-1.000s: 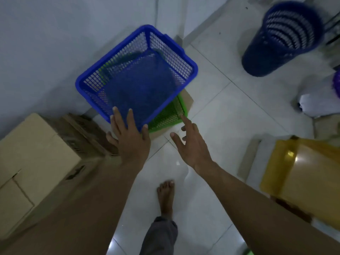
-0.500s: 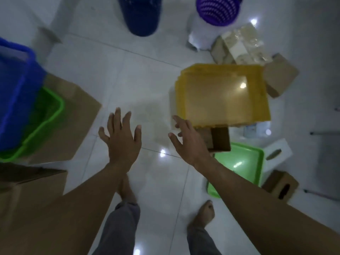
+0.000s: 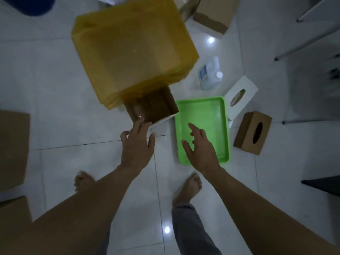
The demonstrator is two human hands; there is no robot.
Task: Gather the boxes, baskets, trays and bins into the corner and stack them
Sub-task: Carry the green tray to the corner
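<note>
Pickup step: left hand (image 3: 137,146) and right hand (image 3: 202,150), grips spread; right over tray (image 3: 207,111), left apparently touching box (image 3: 156,107). Next: grasp tray rim.

Both bare forearms extended forward and down from the lower corners of the view, angled toward the green tray (image 3: 206,111). The left hand (image 3: 137,144) was palm-down just left of the tray's near-left corner, its fingers straight and slightly spread, thumb out toward the tray, holding nothing. The right hand (image 3: 201,150) hung over the tray's near-left part, palm down, index finger stretched forward, the other fingers loosely bent, thumb splayed left, gripping nothing.
</note>
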